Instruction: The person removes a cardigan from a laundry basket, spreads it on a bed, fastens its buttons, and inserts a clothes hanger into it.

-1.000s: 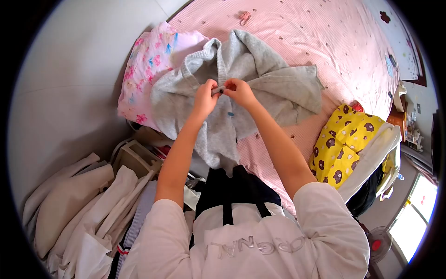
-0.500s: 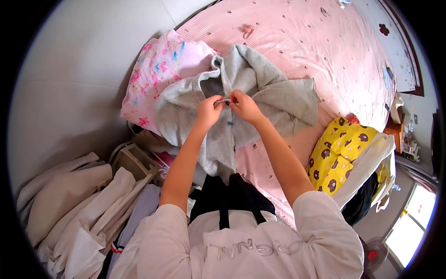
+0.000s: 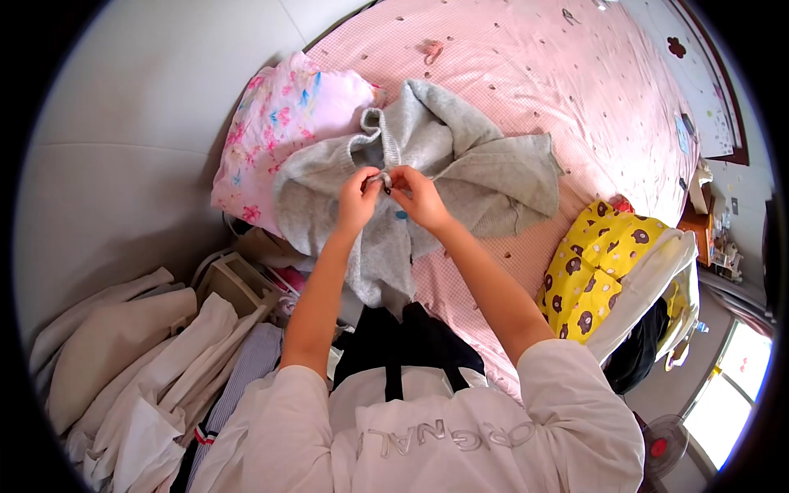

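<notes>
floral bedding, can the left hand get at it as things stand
Probably yes: much of the floral bedding lies uncovered close to the left hand, with only the grey knit between, though that hand is pinching the knit.

- Right hand: has come down closer to the teal spot on the grey knit garment, now just above it.
- Knit edge pinched by left hand and right hand: lay nearly straight a half-second ago, now curls in a small loop above and left of the teal spot.
- Dark button: has dropped nearer the teal spot.
- Collar: opening narrower than a second ago, drawn closer to the teal spot.
</notes>
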Motion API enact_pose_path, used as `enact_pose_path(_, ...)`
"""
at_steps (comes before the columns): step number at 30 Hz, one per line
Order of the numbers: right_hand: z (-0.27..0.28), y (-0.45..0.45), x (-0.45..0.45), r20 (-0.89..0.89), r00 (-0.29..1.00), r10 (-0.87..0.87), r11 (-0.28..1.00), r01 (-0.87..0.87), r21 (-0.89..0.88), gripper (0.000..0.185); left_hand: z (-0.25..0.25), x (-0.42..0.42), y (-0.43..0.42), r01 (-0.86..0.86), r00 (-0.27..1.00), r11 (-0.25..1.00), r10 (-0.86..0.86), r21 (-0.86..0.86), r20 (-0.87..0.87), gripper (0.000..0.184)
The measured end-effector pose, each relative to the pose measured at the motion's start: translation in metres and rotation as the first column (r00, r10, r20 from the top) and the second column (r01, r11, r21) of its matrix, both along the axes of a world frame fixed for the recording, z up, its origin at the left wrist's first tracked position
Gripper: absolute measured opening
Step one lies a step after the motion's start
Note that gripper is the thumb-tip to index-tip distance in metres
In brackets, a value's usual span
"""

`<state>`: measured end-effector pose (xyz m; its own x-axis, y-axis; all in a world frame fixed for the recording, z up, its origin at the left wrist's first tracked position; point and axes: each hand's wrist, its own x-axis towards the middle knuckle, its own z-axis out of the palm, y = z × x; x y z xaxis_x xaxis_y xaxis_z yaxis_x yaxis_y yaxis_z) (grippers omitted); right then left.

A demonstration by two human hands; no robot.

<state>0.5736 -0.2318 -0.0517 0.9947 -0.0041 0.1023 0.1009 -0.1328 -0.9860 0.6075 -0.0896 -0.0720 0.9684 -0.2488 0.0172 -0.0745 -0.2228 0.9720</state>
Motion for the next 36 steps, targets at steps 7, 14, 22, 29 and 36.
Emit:
enact_pose_path(7,0.002,0.000,0.003,-0.032,0.996,-0.079,0.983,0.073,-0.167,0.028,0.022,0.011,0.003,0.227,0.974,0.972,-0.228,0.067,0.014,0.015)
enact_pose_path(14,0.002,0.002,-0.003,0.103,0.990,-0.092,0.971,0.112,-0.212,0.027,0.036,0.008,0.006,0.296,0.951,0.952,-0.302,0.076,0.073,0.015)
enact_pose_path(22,-0.005,-0.020,-0.034,0.057,0.993,-0.100,0.923,0.114,-0.368,0.032,0.039,0.009,0.039,0.314,0.882,0.808,-0.443,0.499,0.162,0.021)
enact_pose_path(29,-0.090,-0.122,-0.077,0.156,0.894,-0.420,0.412,0.341,-0.845,0.069,0.032,0.045,0.054,-0.164,0.787,0.647,-0.368,0.744,0.494,0.050)
enact_pose_path(36,-0.066,-0.224,-0.056,0.007,0.889,-0.458,0.204,0.113,-0.972,0.082,-0.011,0.085,0.064,0.004,0.979,0.479,-0.181,0.878,0.094,0.033)
